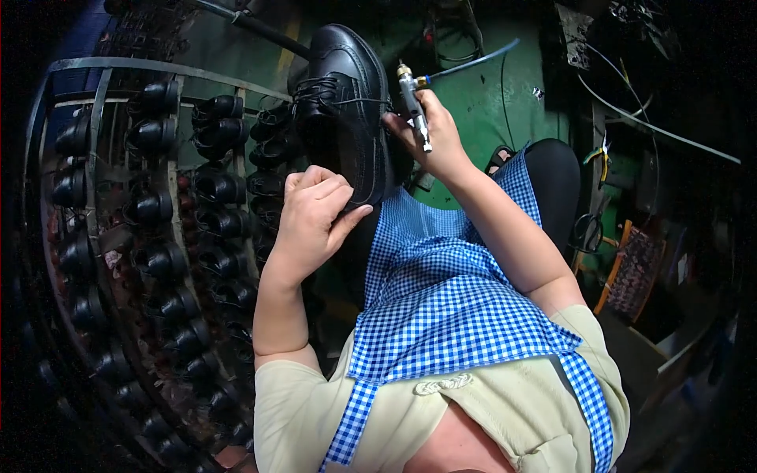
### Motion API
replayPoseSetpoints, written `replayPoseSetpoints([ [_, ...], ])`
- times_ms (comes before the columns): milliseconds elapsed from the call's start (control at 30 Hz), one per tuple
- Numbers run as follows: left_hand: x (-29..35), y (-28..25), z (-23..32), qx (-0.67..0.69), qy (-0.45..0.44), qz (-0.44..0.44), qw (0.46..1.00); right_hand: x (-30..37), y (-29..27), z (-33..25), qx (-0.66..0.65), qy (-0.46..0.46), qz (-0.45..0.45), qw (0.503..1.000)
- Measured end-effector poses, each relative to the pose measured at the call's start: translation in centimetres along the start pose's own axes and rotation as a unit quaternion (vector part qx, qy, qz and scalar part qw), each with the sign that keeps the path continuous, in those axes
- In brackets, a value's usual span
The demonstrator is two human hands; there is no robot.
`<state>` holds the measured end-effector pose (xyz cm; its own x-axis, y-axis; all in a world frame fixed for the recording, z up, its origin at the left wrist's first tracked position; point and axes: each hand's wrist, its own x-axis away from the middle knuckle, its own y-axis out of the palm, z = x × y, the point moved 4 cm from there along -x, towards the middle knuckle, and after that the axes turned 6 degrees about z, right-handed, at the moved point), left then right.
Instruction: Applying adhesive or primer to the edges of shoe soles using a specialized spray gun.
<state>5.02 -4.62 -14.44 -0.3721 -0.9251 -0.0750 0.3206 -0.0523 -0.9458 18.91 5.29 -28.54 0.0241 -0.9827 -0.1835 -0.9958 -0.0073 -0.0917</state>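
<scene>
A black lace-up shoe (341,59) is held up in front of me, its toe pointing away and its laces lying loosely over the front. My left hand (311,217) is closed on the heel end, with fingers curled at the opening and the thumb along the back edge. In my right hand (438,138), just right of the shoe, is a small metal spray gun (411,94) with a brass tip and a blue fitting. A thin hose (481,57) runs from that fitting toward the upper right. My right fingertips are close to the shoe's side; whether they touch it, I cannot tell.
To the left, a metal rack (101,134) carries several rows of black shoes (154,135). A dark bar (264,31) reaches toward the shoe's toe from the upper left. Beyond is a green floor (493,102). Hoses hang at right, near yellow-handled pliers (604,162).
</scene>
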Motion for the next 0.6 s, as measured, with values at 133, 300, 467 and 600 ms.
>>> replayPoseSetpoints([
  [133,-0.6,-0.3,-0.4,-0.001,0.003,0.026,1.0,-0.8,-1.3,1.0,-0.01,0.023,0.022,0.999],
  [300,1.9,-3.4,-0.2,0.041,-0.075,0.131,0.988,0.7,-0.7,2.3,0.039,0.01,0.009,0.999],
  [467,5.3,-7.6,-0.4,0.14,-0.052,0.17,0.974,1.0,-1.1,3.5,-0.02,0.044,-0.009,0.999],
  [600,12.8,-15.1,5.2,0.035,0.014,0.262,0.964,0.1,-0.3,4.3,0.024,-0.094,-0.004,0.995],
])
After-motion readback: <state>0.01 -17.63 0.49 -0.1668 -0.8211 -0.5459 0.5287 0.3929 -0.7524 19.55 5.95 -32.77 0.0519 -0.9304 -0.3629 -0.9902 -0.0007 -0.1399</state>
